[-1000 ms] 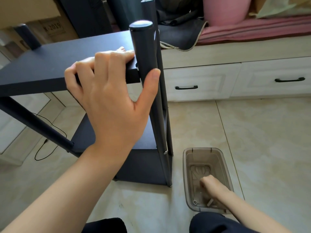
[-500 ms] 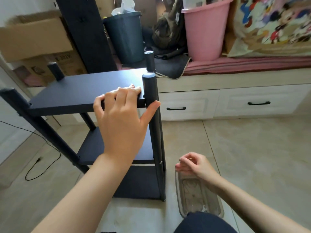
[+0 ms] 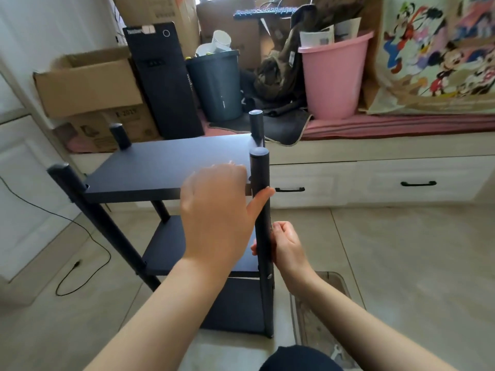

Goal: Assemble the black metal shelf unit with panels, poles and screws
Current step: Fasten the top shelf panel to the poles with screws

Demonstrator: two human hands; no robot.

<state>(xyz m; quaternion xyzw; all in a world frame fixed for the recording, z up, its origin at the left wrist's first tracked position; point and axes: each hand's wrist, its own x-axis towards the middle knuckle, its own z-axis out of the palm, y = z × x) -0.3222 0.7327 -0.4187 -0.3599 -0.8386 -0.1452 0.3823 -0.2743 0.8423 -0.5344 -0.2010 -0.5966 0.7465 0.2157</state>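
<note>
Your right hand has left the clear plastic box on the floor, where it was reaching inside a second ago, and has risen to the near front pole of the shelf unit, its fingers now curled against the pole's right side below the top panel. Your left hand has slid its thumb a little lower on that pole. Your head has lifted and pulled back, so the unit's far poles and the bins behind it have come into view.
</note>
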